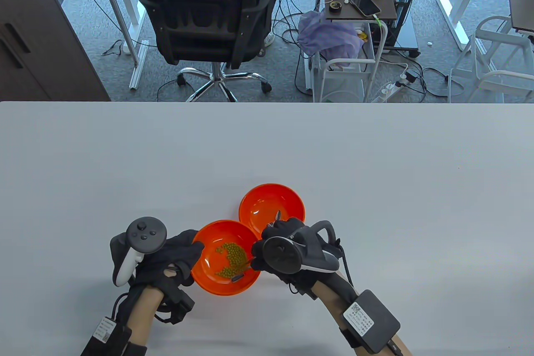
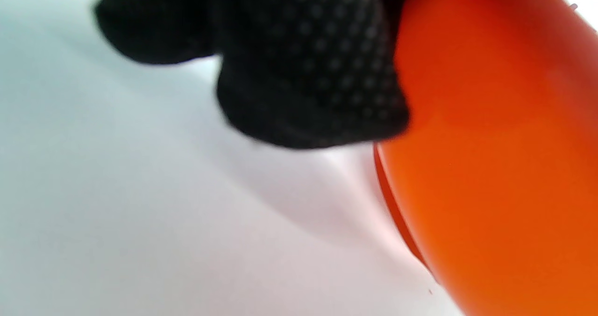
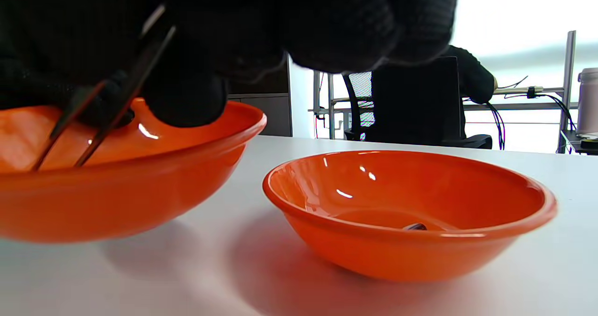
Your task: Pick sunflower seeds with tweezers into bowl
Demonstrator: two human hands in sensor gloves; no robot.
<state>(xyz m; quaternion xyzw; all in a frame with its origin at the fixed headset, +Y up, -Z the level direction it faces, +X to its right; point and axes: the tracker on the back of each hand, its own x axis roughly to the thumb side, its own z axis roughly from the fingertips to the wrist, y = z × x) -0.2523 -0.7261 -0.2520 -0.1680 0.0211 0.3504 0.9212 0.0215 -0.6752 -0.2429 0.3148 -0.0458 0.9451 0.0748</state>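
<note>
**Two orange bowls, tweezers down in the nearer one**

Two orange bowls sit touching at the lower middle of my table view. The near bowl (image 1: pixel 225 263) holds a heap of small green bits (image 1: pixel 232 260) and one dark seed (image 1: pixel 237 277) by its lower rim. My left hand (image 1: pixel 177 253) rests against that bowl's left edge, fingers (image 2: pixel 308 73) pressed to its outer wall. My right hand (image 1: pixel 288 247) pinches the tweezers (image 3: pixel 110 89), whose two prongs reach down into the near bowl, slightly apart; I cannot tell whether they hold anything. The far bowl (image 1: pixel 272 205) has one dark seed (image 3: pixel 415 226) on its bottom.
</note>
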